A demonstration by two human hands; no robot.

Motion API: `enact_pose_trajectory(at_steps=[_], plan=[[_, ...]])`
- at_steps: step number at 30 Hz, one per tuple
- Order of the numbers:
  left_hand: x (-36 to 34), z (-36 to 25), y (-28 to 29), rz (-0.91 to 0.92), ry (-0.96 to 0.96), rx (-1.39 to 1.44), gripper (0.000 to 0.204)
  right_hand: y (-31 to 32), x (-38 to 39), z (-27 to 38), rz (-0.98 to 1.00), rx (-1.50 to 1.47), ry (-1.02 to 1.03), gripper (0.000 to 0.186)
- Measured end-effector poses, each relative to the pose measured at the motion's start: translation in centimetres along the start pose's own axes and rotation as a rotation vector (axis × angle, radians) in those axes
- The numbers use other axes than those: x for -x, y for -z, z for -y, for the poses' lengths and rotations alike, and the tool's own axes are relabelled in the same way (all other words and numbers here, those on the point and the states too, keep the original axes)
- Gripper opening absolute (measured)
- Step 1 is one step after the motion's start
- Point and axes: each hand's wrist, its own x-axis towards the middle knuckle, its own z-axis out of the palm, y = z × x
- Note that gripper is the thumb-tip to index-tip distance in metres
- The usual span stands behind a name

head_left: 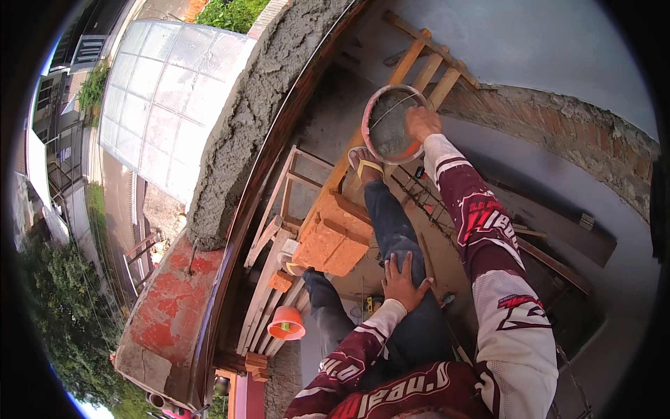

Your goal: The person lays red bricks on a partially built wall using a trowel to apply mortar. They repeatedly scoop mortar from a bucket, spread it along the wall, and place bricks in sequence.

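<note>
My right hand (pixel 423 124) is closed at the far right side of a round bucket (pixel 365 124) with a worn pinkish-red rim. A thin wire handle crosses the bucket's mouth, and grey mortar coats the inside. Whether the fingers hold the handle or the rim I cannot tell. The bucket is over the wooden planks, just beyond my sandalled foot (pixel 364 165). Resting on my bent right leg (pixel 395 230), my left hand (pixel 405 285) has its fingers spread and holds nothing.
Orange bricks (pixel 333 237) are stacked on the planks (pixel 259 322) between my feet. Near them sits an orange pail (pixel 287 323). Along the left runs a ledge of rough wet mortar (pixel 251 105), with a red-stained block (pixel 167 300) nearer me. The room's floor lies far below the scaffold.
</note>
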Motion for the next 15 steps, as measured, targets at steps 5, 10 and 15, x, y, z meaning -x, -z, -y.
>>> enact_pose_trajectory(at_steps=[5, 10, 15], plan=[[-1.7, 2.4, -0.1, -0.054, -0.085, 0.339, 0.078, -6.9, 2.8, 5.0, 0.001, 0.671, 0.486, 0.025], [-10.4, 5.7, 4.7, -0.171, 0.03, 0.553, 0.057, -5.7, 8.5, -2.6, -0.069, 0.472, 0.381, 0.034], [-25.9, 4.5, 12.1, -0.411, -0.117, 0.636, 0.047, -3.2, 2.4, -4.4, -0.212, 0.354, 0.233, 0.026]])
